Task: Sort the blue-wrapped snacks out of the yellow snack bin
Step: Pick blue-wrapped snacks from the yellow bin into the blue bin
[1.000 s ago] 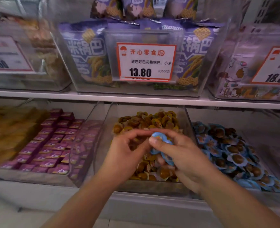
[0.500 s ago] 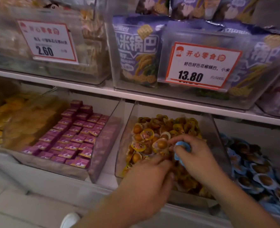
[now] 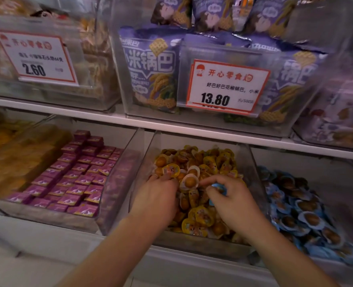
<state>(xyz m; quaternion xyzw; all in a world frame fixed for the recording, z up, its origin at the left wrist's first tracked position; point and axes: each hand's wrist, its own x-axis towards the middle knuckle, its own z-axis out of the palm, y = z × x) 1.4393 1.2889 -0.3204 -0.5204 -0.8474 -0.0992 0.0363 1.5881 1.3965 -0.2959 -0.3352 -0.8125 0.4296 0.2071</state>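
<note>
Mid-sort: our right hand (image 3: pixel 231 201) pinches one blue-wrapped snack (image 3: pixel 219 188), our left hand (image 3: pixel 157 195) digs loose-fingered, holding nothing visible, in the yellow snack bin (image 3: pixel 252 162); more may remain.

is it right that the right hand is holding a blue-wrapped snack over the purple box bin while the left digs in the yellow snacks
Not quite. The head view shows the right hand holding the blue-wrapped snack over the yellow snack bin, not the purple one. The left hand does dig in the yellow snacks.

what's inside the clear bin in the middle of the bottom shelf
The clear bin holds a heap of yellow-wrapped snacks. The right hand pinches a blue-wrapped snack above it. The left hand covers whatever lies beneath.
</note>
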